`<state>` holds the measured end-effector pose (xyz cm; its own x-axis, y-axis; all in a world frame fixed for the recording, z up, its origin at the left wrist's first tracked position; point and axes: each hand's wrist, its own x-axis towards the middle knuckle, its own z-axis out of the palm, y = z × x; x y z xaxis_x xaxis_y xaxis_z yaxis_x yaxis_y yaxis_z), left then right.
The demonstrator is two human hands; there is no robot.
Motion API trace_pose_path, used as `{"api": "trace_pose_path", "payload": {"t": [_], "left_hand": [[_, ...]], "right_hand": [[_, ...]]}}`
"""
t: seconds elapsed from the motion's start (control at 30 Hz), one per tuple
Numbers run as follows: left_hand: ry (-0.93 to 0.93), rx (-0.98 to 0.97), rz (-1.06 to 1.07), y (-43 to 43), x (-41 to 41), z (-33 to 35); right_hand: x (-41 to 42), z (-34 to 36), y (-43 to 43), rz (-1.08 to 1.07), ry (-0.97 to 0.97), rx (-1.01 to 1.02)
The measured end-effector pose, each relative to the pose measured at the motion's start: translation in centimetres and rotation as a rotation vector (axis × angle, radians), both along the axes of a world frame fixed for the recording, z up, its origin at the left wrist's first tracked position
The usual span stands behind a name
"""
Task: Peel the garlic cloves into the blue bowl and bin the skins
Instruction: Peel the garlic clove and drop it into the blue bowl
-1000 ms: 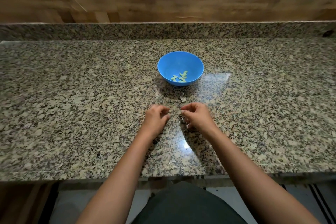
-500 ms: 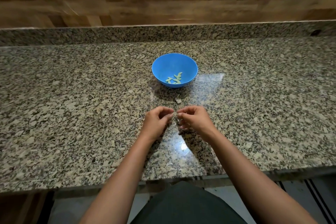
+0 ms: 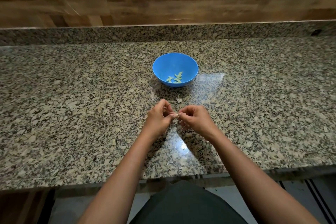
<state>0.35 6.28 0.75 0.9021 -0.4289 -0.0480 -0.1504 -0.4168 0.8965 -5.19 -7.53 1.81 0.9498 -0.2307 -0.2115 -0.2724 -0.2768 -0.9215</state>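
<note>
A blue bowl [image 3: 175,63] stands on the granite counter [image 3: 72,105] with several peeled pale cloves [image 3: 175,78] in its bottom. In front of it, my left hand [image 3: 158,118] and my right hand [image 3: 195,120] meet fingertip to fingertip and pinch a small garlic clove [image 3: 175,115] between them, just above the counter. Bits of skin hang under the fingers. The clove is mostly hidden by my fingertips.
A scrap of garlic skin [image 3: 179,99] lies between the bowl and my hands, and another scrap [image 3: 170,163] lies near the counter's front edge. A raised granite ledge and a wooden wall run along the back. No bin is in view.
My hands have come together and lifted slightly, fingertips now closing on the clove. The view has shifted a little; the bowl has not moved on the counter.
</note>
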Motion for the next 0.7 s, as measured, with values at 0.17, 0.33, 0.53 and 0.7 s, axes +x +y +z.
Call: {"api": "trace_pose_path", "payload": {"t": [0.17,0.33,0.53,0.7], "left_hand": [[-0.05,0.041,-0.022,-0.01,-0.16,0.12],[-0.014,0.029,-0.038,-0.01,-0.13,0.27],[0.054,-0.105,-0.052,0.04,-0.27,0.37],[-0.004,-0.109,-0.026,0.0,-0.66,-0.01]], "right_hand": [[0.03,0.18,-0.33,0.031,0.043,-0.028],[0.03,0.29,-0.63,0.05,0.066,-0.015],[-0.1,0.36,-0.48,-0.033,0.072,0.225],[-0.22,0.65,0.03,-0.106,0.091,0.406]]}}
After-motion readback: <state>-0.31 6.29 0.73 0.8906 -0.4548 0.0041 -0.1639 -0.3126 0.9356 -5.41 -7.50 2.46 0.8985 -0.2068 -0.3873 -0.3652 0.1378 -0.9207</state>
